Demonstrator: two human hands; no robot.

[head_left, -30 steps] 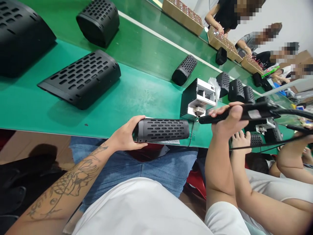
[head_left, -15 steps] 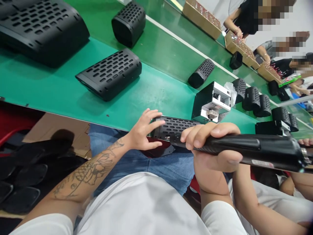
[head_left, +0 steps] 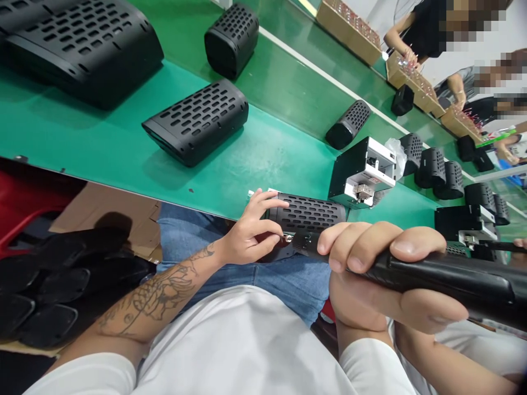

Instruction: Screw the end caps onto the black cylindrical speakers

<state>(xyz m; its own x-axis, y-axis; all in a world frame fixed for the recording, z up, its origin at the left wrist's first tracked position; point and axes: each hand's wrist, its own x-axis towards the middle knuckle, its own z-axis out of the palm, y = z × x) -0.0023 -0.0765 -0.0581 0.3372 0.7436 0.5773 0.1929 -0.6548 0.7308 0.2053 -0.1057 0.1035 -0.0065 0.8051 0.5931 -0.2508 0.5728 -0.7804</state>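
Observation:
My left hand (head_left: 249, 233) grips the end of a black perforated cylinder shell (head_left: 310, 213) lying at the near edge of the green bench (head_left: 102, 148). My right hand (head_left: 382, 280) is wrapped round a black electric screwdriver (head_left: 444, 277), whose tip sits at the cylinder's near end beside my left fingers. A dark red part shows just under the cylinder on my lap.
Several black perforated shells (head_left: 197, 120) lie on the bench and the green belt. A screw feeder box (head_left: 362, 170) stands right of the cylinder. Black moulded parts (head_left: 53, 285) are stacked at my left. Other people work at cardboard trays (head_left: 349, 30) far right.
My right hand brought the screwdriver down and left from beside the feeder box to the cylinder's end. My left hand shifted its hold on that end.

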